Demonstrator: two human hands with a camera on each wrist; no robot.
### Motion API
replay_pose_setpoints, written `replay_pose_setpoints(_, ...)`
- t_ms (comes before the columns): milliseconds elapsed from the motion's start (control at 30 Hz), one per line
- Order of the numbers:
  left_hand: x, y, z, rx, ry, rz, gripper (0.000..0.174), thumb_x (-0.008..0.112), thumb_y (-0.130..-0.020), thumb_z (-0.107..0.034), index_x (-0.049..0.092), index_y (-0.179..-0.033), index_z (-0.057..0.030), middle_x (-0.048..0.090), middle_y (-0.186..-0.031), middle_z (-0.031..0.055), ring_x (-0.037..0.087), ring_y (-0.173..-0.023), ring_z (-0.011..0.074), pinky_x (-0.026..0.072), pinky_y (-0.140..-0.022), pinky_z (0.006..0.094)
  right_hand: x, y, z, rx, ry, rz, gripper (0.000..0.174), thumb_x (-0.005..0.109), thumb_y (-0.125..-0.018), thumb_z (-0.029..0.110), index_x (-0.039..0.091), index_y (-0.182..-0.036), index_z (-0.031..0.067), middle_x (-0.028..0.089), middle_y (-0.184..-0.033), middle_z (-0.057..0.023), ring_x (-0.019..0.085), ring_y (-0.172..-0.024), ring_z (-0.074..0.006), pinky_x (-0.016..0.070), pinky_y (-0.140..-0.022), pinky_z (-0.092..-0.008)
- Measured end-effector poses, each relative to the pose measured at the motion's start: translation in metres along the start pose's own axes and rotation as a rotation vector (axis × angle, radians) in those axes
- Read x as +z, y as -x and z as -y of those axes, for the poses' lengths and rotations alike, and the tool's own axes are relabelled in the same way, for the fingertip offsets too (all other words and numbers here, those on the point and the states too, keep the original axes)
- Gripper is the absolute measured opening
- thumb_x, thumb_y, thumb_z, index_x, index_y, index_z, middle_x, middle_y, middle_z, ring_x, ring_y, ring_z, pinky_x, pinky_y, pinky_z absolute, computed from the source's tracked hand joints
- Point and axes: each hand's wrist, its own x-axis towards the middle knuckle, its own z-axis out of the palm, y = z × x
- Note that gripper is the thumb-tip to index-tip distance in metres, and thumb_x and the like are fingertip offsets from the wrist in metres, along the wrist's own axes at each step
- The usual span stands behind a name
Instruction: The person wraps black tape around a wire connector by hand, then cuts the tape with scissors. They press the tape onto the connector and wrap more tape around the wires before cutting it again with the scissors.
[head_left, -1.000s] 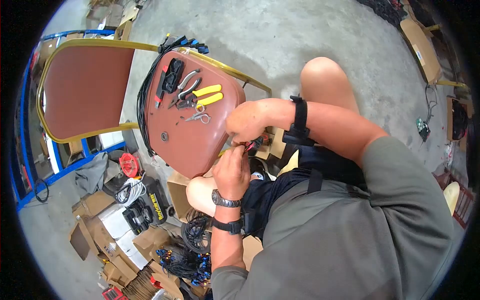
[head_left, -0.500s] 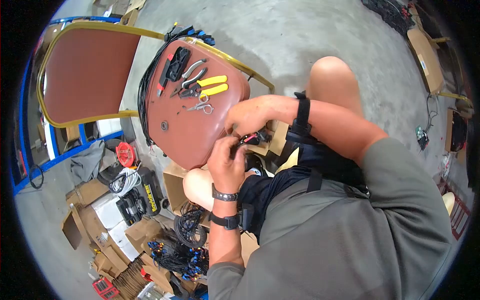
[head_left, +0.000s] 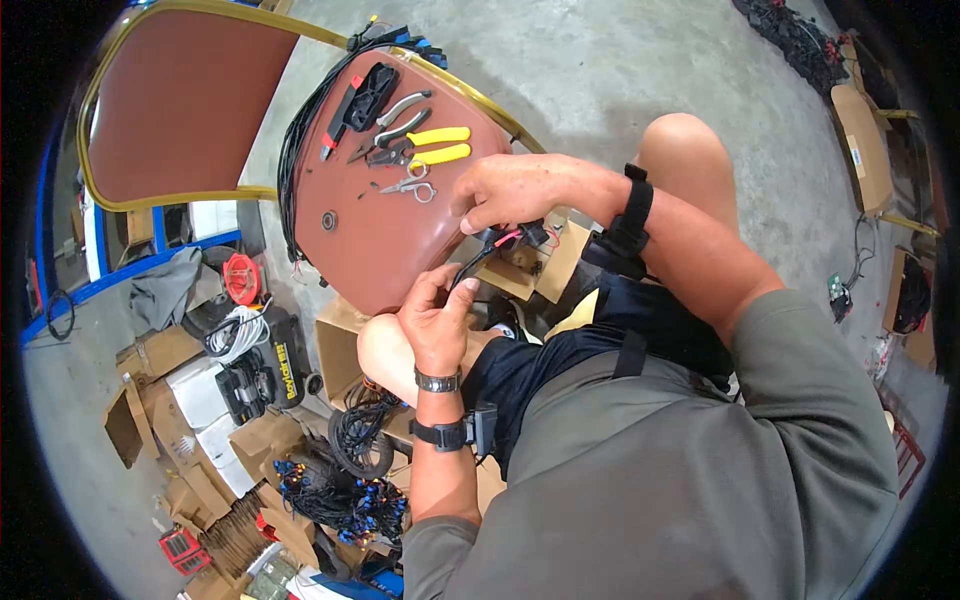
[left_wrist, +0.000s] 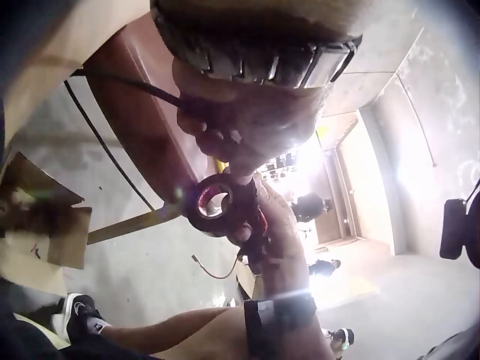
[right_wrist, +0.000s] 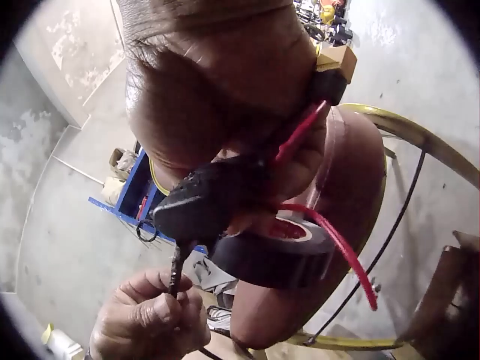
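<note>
In the head view, my right hand (head_left: 510,190) is near the chair seat's front edge. It holds a black plastic housing (right_wrist: 199,202) with red wires (right_wrist: 341,244) beside it. A roll of black tape (right_wrist: 274,262) with a red-printed core is also at this hand's fingers. My left hand (head_left: 437,322), lower and to the left, pinches a black cable (right_wrist: 175,270) between thumb and fingertips. The cable runs up to the housing. Part of the housing is hidden behind my right fingers in the right wrist view.
On the brown chair seat (head_left: 375,235) lie yellow-handled strippers (head_left: 440,147), pliers (head_left: 400,115), scissors (head_left: 412,187), a red-and-black cutter (head_left: 342,120) and a small ring (head_left: 329,220). Black cables (head_left: 290,180) hang over its side. An open cardboard box (head_left: 565,265) stands below my hands.
My left hand has drawn down and left, away from the right hand, and a length of black cable now shows between them. The chair has shifted upward in the head view.
</note>
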Motion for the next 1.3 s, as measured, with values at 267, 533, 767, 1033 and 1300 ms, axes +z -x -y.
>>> replay_pose_setpoints(267,0.001,0.0,-0.01,0.042,-0.068,0.061,0.007,0.076,-0.085,0.001,0.07,-0.089,0.0039,0.063,-0.08,-0.0003,0.054,-0.072,0.0078,0.0452,-0.064,0.0233,0.004,0.005,0.013,-0.054,-0.004,-0.092,0.04,0.067,-0.089,0.023,0.065,-0.118,-0.0038,0.071,-0.097,-0.022,0.07,-0.091,-0.0318,0.0537,-0.079,-0.0407)
replay_pose_setpoints(533,-0.009,0.0,-0.018,-0.155,0.146,0.202,0.006,0.074,-0.088,0.0,0.07,-0.091,0.0026,0.064,-0.08,-0.0007,0.054,-0.067,0.0061,0.0452,-0.059,0.0216,0.008,-0.004,0.002,-0.262,-0.092,-0.105,0.038,0.067,-0.089,0.022,0.066,-0.116,-0.0042,0.071,-0.09,-0.0198,0.069,-0.082,-0.0291,0.0536,-0.074,-0.0401)
replay_pose_setpoints(767,0.01,-0.009,-0.027,0.012,-0.19,0.194,0.014,0.074,-0.089,-0.008,0.069,-0.093,0.0044,0.065,-0.075,0.0042,0.053,-0.064,0.0087,0.0456,-0.059,0.0265,0.011,0.0,0.013,-0.178,-0.051,-0.081,0.033,0.066,-0.09,0.02,0.067,-0.115,-0.0013,0.072,-0.089,-0.0191,0.07,-0.082,-0.0281,0.0545,-0.075,-0.0384)
replay_pose_setpoints(1033,0.027,-0.012,-0.027,0.083,-0.343,0.123,0.02,0.072,-0.094,-0.013,0.069,-0.084,0.0042,0.059,-0.069,-0.0022,0.048,-0.065,0.0064,0.0412,-0.058,0.024,0.011,0.004,0.012,-0.158,-0.092,-0.164,0.033,0.065,-0.089,0.018,0.068,-0.117,0.0012,0.073,-0.091,-0.0191,0.071,-0.082,-0.0264,0.0549,-0.075,-0.0382)
replay_pose_setpoints(1300,0.028,-0.005,-0.019,0.059,-0.351,0.11,0.019,0.07,-0.095,-0.011,0.07,-0.085,0.0052,0.06,-0.069,-0.0006,0.049,-0.065,0.0073,0.0423,-0.059,0.0249,0.01,0.006,0.019,-0.062,-0.281,-0.136,0.044,0.068,-0.086,0.015,0.063,-0.126,-0.0014,0.071,-0.08,-0.0113,0.064,-0.071,-0.0132,0.0515,-0.067,-0.0304)
